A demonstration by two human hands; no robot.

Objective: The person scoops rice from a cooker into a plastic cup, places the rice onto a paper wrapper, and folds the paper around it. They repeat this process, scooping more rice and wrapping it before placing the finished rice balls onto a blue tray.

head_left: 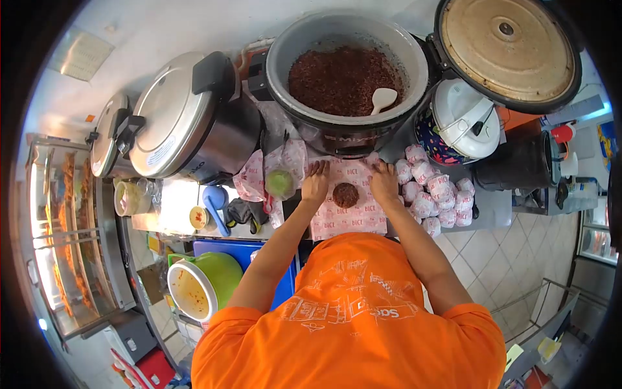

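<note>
A round mound of dark reddish-brown rice (pixel 345 194) sits near the middle of a white paper sheet printed in red (pixel 343 219), which lies on the worktop (pixel 492 206) directly in front of the person. The left hand (pixel 317 182) rests at the mound's 10 o'clock and the right hand (pixel 385 182) at its 2 o'clock. The hands are apart, with fingers bent down onto the far edge of the sheet. Whether they pinch the paper or only press on it cannot be told.

At 12 o'clock stands a large grey cooker pot of the same rice (pixel 343 78) with a white plastic paddle (pixel 383 98) lying in it. At 3 o'clock is a heap of small wrapped paper parcels (pixel 435 193), just beside the right wrist.

The mound looks loose, so an uneven pull on the far edge could tip or crumble it off the sheet. More printed paper seems to lie beneath, so extra sheets might lift together. A wide swing of the right forearm could knock parcels off the worktop.
</note>
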